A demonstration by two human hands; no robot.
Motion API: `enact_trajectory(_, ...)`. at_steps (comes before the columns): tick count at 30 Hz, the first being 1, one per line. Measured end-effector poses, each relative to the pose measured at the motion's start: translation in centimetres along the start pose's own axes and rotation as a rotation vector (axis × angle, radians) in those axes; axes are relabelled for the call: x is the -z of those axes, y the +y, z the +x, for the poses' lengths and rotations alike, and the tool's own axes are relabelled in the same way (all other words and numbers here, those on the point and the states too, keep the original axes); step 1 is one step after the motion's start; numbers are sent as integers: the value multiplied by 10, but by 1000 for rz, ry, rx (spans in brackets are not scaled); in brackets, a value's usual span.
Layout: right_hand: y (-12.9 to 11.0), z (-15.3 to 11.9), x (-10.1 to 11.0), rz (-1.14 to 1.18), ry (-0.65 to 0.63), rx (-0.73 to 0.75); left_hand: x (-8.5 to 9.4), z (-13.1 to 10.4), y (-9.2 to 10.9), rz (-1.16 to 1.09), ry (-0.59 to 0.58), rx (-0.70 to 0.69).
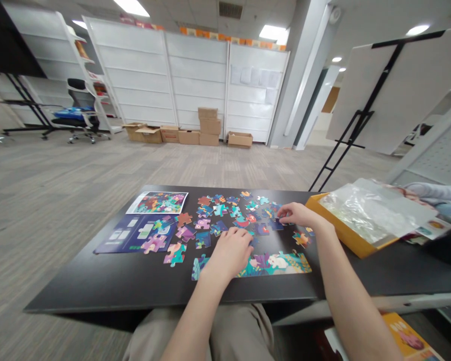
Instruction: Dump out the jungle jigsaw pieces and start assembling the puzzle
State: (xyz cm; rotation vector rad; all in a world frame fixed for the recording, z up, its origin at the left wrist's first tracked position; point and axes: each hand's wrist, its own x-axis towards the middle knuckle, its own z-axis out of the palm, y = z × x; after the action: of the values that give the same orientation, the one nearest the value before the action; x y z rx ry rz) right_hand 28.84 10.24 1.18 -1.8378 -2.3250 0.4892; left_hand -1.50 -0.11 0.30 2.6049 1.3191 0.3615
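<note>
The left forearm [199,308] slants forward and rightward; the left hand [233,249] is palm down, fingers [245,238] close together and gently bent. The right forearm [344,291] leans leftward, the right hand [297,214] farther forward, fingers curled inward; whether its fingertips meet is unclear.

Left hand [232,249], right hand [297,214] among puzzle pieces [203,224]; black table [97,286].
</note>
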Motion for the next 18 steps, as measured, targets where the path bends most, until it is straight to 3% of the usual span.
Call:
enact_trajectory(7,9,0,-1,-56,66,-135,0,-3,-9,9,11,65)
enact_trajectory(10,3,-1,1,-64,103,-100,1,-4,-10,4,5,74)
enact_trajectory(14,-12,-3,-1,2,1,11,3,-5,-10,5,-4,76)
enact_trajectory(18,-21,-3,-4,-11,-61,-1,3,-6,-9,6,-6,76)
